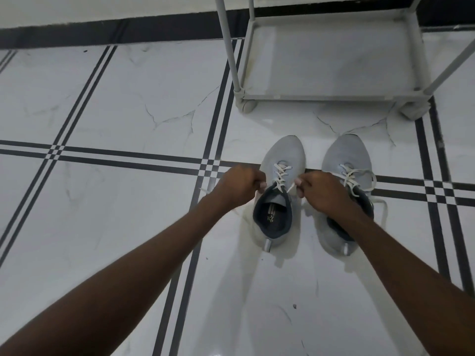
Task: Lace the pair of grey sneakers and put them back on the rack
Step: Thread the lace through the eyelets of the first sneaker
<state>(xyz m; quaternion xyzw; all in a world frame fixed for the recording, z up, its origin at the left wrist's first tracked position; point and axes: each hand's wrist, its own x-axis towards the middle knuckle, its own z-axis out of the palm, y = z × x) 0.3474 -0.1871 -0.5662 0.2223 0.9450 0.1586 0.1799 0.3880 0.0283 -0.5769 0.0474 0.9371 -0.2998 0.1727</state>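
Two grey sneakers stand side by side on the floor, toes pointing away from me. The left sneaker [281, 155] has a white lace [281, 174] crossed through its eyelets. My left hand [239, 185] is closed on one lace end at the shoe's left side. My right hand [322, 192] pinches the other end at the shoe's right side. The right sneaker [344, 152] is partly hidden by my right forearm; its white lace [359, 179] lies in loose loops over the tongue and onto the floor.
A grey shoe rack [323, 97] stands just beyond the sneakers, its bottom shelf bare, with upright posts at the corners. White marble tiles with black stripes [128, 155] cover the floor. A dark skirting band runs along the far wall.
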